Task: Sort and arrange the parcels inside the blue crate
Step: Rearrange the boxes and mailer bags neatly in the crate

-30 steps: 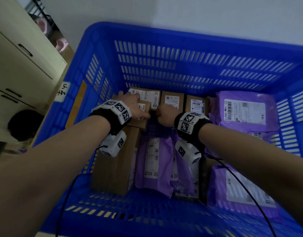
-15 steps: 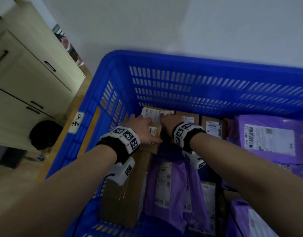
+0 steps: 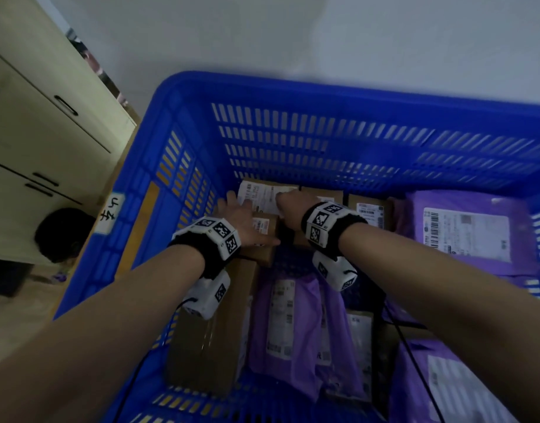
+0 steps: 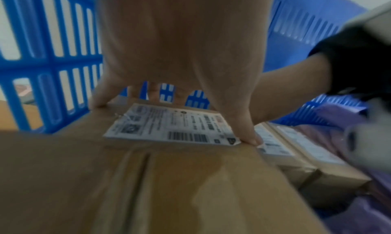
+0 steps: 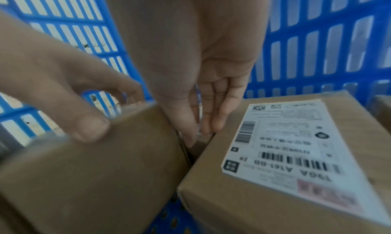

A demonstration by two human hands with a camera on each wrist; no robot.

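1. Lying nearest the person in the blue crate (image 3: 183, 96) are a long cardboard box (image 3: 207, 340) at the left, a purple mailer bag (image 3: 288, 328) beside it, and another purple bag (image 3: 455, 389) at the right.
2. Farther in, the left hand (image 3: 242, 221) lies on a small cardboard box (image 4: 169, 179); its fingers hook over the box's far edge and the thumb (image 4: 243, 125) presses at the corner of the shipping label (image 4: 173, 125), so it grips this box.
3. Just to its right, the right hand (image 3: 288, 206) has straight fingers (image 5: 213, 117) pushed down into the gap between that box and the neighbouring labelled box (image 5: 296, 162); they hold nothing.
4. Both boxes sit in the row along the crate's far wall, at its left corner, with one more cardboard box (image 3: 368, 213) in the row.
5. A large purple parcel (image 3: 467, 230) fills the far right corner.
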